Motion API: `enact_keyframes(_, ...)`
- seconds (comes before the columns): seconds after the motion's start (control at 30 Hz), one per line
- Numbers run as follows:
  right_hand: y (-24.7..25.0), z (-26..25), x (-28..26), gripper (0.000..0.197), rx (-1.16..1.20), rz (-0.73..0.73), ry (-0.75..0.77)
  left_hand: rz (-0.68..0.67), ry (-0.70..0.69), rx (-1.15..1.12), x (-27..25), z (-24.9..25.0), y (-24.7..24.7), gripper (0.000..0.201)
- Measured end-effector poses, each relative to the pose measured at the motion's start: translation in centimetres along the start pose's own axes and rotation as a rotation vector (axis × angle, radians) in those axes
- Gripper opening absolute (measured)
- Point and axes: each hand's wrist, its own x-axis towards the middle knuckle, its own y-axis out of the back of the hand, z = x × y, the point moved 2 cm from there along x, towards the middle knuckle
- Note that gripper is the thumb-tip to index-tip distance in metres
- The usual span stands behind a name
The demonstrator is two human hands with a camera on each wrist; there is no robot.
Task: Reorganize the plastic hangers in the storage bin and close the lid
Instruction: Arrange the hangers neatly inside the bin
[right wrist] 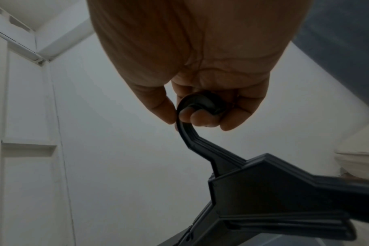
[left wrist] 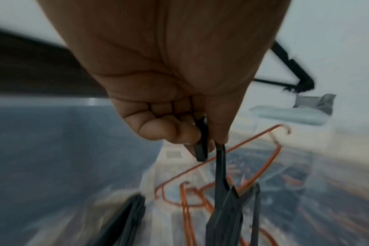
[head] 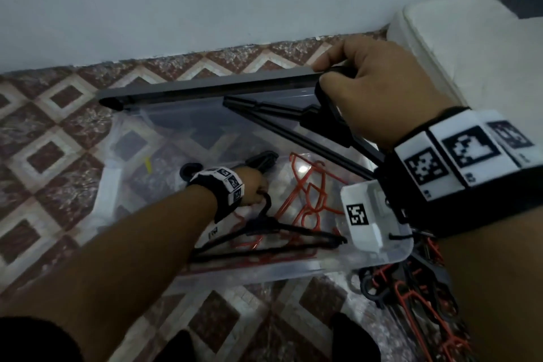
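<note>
Over the clear bin point(head: 390, 256) on the floor, the left hand point(head: 254, 186) pinches a black hanger's hook point(left wrist: 201, 141) while the right hand point(head: 379, 88) grips another hanger point(right wrist: 263, 191); nesting them flat, apparently, should let the lid close.

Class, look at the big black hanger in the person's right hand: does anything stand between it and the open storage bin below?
Nothing visible blocks it. The right hand holds the black hanger by its hook above the clear bin, whose top is open. Red hangers lie inside.
</note>
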Motion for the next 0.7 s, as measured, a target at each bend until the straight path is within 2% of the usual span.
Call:
enact_keyframes(0.27,1.9,-0.9,-1.2,0.015,0.011,0.046,-0.018,0.345,-0.17,0.051,-16.1,4.6,10.9,0.026)
enact_keyframes(0.37,1.7,-1.0,-1.5,0.017,0.01,0.018,-0.025,0.485,-0.088,0.053,-20.0,5.4,13.4,0.024)
enact_keyframes(0.5,0.7,-1.5,-2.1,0.013,-0.012,-0.054,-0.001,0.646,0.078,-0.069,-23.8,6.0,15.0,0.025)
enact_keyframes(0.6,-0.1,-2.4,-3.0,0.014,-0.01,-0.176,0.031,0.7,0.164,-0.294,-25.0,7.0,14.5,0.013)
enact_keyframes(0.7,-1.1,-3.3,-4.3,0.025,0.034,-0.42,0.075,0.602,0.2,-0.765,-25.0,8.4,13.3,0.018)
